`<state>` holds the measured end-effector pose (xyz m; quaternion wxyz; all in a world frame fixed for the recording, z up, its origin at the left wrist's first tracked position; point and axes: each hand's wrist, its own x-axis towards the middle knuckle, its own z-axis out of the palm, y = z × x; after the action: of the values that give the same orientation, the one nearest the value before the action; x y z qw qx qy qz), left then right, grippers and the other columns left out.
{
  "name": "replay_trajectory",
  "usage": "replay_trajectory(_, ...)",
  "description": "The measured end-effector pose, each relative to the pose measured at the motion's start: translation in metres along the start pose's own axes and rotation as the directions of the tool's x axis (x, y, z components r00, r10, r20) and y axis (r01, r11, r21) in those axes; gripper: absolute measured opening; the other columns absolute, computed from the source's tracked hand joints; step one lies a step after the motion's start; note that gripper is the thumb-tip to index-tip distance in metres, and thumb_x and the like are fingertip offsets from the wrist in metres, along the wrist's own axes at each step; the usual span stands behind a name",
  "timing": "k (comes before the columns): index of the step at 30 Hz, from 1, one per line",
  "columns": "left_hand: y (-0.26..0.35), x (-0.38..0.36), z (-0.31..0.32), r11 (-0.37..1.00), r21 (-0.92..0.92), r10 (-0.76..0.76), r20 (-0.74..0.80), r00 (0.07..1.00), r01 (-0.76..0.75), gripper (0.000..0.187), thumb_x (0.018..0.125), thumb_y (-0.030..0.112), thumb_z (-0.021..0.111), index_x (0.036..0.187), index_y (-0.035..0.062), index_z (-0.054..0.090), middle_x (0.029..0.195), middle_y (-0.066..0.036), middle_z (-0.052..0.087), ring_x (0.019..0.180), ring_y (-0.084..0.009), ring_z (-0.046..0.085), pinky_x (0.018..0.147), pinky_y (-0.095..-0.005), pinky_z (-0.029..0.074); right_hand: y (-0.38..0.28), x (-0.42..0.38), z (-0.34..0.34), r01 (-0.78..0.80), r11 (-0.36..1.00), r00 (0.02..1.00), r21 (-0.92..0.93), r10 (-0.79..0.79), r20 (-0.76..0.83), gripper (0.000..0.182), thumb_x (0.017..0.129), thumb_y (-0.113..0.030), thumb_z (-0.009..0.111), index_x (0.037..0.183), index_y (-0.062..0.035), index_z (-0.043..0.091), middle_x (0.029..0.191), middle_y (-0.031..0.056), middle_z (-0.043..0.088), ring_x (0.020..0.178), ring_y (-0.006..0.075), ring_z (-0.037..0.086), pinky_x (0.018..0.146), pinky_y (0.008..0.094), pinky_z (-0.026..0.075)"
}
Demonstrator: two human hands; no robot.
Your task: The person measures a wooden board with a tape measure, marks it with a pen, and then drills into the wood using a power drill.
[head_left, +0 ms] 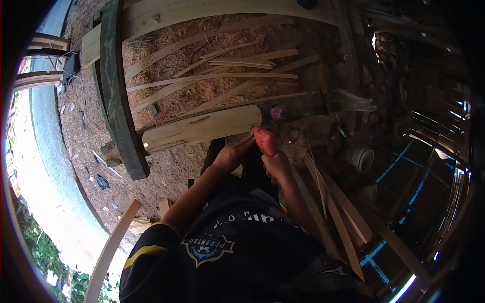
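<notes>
Strong fisheye: black vignette rings the frame, straight planks bow near the edges. Hard daylight left of the dark beam [117,96] blows out the ground to white. Right of the beam, shade deepens to near black, with blue glare streaks. Centre reasonably sharp; edges soft.

Left hand [230,156] fingers extended, right hand [275,164] clenched

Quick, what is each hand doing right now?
Left hand: fingers stretched out, touching the red tool, not gripping it.
Right hand: closed around the red tool.
</notes>
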<state>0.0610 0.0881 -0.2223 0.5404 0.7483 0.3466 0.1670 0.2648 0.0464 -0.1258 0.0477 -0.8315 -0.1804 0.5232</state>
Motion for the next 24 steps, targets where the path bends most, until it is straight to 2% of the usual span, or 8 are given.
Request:
replay_trajectory(4, -0.003, -0.003, 0.002, 1.000, 0.000, -0.001, -0.006, 1.000, 0.001, 0.086, 0.084, -0.011, 0.061, 0.165, 0.0180, 0.053, 0.171, -0.008, 0.051, 0.116, -0.0393, 0.076, 0.095, -0.0464, 0.064, -0.004, 0.000, 0.001, -0.006, 1.000, 1.000, -0.015, 0.006, 0.008, 0.024, 0.091, -0.022, 0.065, 0.079, -0.0016, 0.068, 0.062, 0.0068, 0.065, 0.049, 0.0184, 0.065, 0.047, 0.0376, 0.051)
replay_trajectory(6, -0.004, -0.004, 0.003, 1.000, -0.018, -0.004, -0.015, 1.000, 0.004, 0.085, 0.085, -0.009, 0.061, 0.165, 0.0189, 0.052, 0.172, -0.008, 0.050, 0.111, -0.0395, 0.077, 0.093, -0.0465, 0.064, -0.003, 0.006, 0.001, -0.042, 0.994, 0.998, -0.102, 0.047, 0.047, 0.031, 0.089, -0.025, 0.066, 0.106, 0.0010, 0.074, 0.061, 0.0120, 0.069, 0.054, 0.0249, 0.072, 0.055, 0.0413, 0.059)
replay_trajectory(10, -0.004, -0.003, 0.003, 0.998, -0.032, -0.051, 0.009, 0.999, 0.051, 0.085, 0.086, -0.008, 0.061, 0.166, 0.0198, 0.051, 0.172, -0.008, 0.049, 0.108, -0.0393, 0.077, 0.093, -0.0464, 0.064, -0.007, 0.007, 0.006, -0.023, 0.998, 1.000, -0.064, 0.024, 0.008, 0.029, 0.089, -0.024, 0.066, 0.103, 0.0007, 0.074, 0.061, 0.0121, 0.069, 0.054, 0.0248, 0.072, 0.056, 0.0415, 0.059)
replay_trajectory(16, -0.012, -0.001, 0.012, 0.997, -0.037, 0.060, -0.040, 0.997, -0.062, 0.085, 0.087, -0.008, 0.060, 0.167, 0.0201, 0.051, 0.172, -0.008, 0.049, 0.108, -0.0390, 0.077, 0.089, -0.0459, 0.064, -0.002, 0.009, 0.003, 0.024, 0.999, 1.000, -0.042, -0.024, -0.009, 0.030, 0.089, -0.024, 0.066, 0.100, 0.0021, 0.076, 0.063, 0.0141, 0.071, 0.055, 0.0254, 0.073, 0.058, 0.0423, 0.059)
replay_trajectory(18, -0.003, -0.001, 0.004, 0.999, -0.047, 0.015, -0.022, 1.000, -0.016, 0.084, 0.088, -0.008, 0.060, 0.167, 0.0195, 0.051, 0.172, -0.009, 0.050, 0.109, -0.0387, 0.076, 0.089, -0.0466, 0.063, -0.003, 0.009, 0.003, -0.045, 0.994, 0.999, -0.100, 0.047, 0.017, 0.033, 0.088, -0.025, 0.068, 0.104, 0.0027, 0.077, 0.067, 0.0164, 0.074, 0.063, 0.0282, 0.078, 0.064, 0.0440, 0.062)
replay_trajectory(21, -0.011, -0.005, 0.007, 1.000, -0.009, 0.020, -0.009, 1.000, -0.021, 0.083, 0.088, -0.009, 0.059, 0.167, 0.0189, 0.051, 0.172, -0.008, 0.050, 0.113, -0.0386, 0.076, 0.089, -0.0468, 0.063, 0.005, 0.010, 0.010, -0.034, 0.992, 0.999, -0.123, 0.036, 0.014, 0.037, 0.087, -0.027, 0.071, 0.107, 0.0042, 0.077, 0.078, 0.0214, 0.078, 0.076, 0.0343, 0.082, 0.073, 0.0467, 0.064)
replay_trajectory(22, -0.011, -0.006, 0.006, 1.000, -0.004, 0.025, 0.004, 1.000, -0.025, 0.083, 0.088, -0.009, 0.059, 0.167, 0.0189, 0.051, 0.172, -0.008, 0.050, 0.113, -0.0386, 0.076, 0.089, -0.0468, 0.063, 0.004, 0.005, 0.012, -0.039, 0.993, 0.999, -0.109, 0.040, 0.013, 0.037, 0.087, -0.027, 0.071, 0.107, 0.0042, 0.077, 0.078, 0.0214, 0.078, 0.076, 0.0343, 0.082, 0.073, 0.0467, 0.064)
replay_trajectory(24, -0.010, -0.007, 0.004, 0.998, -0.013, 0.065, -0.024, 0.998, -0.065, 0.083, 0.089, -0.009, 0.058, 0.167, 0.0196, 0.051, 0.171, -0.007, 0.051, 0.117, -0.0389, 0.075, 0.088, -0.0464, 0.063, 0.002, -0.006, 0.014, 0.017, 0.998, 1.000, -0.065, -0.018, -0.018, 0.044, 0.086, -0.030, 0.074, 0.113, 0.0051, 0.076, 0.094, 0.0275, 0.080, 0.093, 0.0403, 0.081, 0.084, 0.0496, 0.064)
